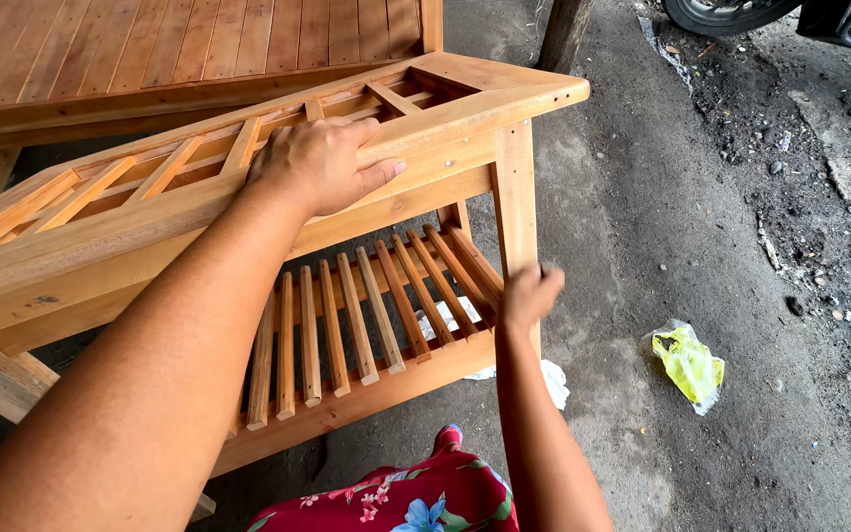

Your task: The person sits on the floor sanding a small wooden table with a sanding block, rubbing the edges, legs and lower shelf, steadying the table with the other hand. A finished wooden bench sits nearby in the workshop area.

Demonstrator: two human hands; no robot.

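Observation:
A varnished wooden rack with slatted shelves stands in front of me; its top frame (465, 103) runs from lower left to upper right. My left hand (322, 163) lies flat on the top front rail, fingers spread over its edge. My right hand (529, 296) is lower down, fingers curled against the front right leg (516, 192) just above the lower slatted shelf (366, 320). I cannot tell if something small is held in that hand. My red flowered garment (416, 498) shows at the bottom.
A wooden slatted panel (179, 44) lies behind the rack at the upper left. A crumpled yellow plastic bag (688, 365) sits on the grey concrete floor at the right. White scraps (552, 379) lie under the rack. A vehicle wheel (731, 12) and gravel are at the upper right.

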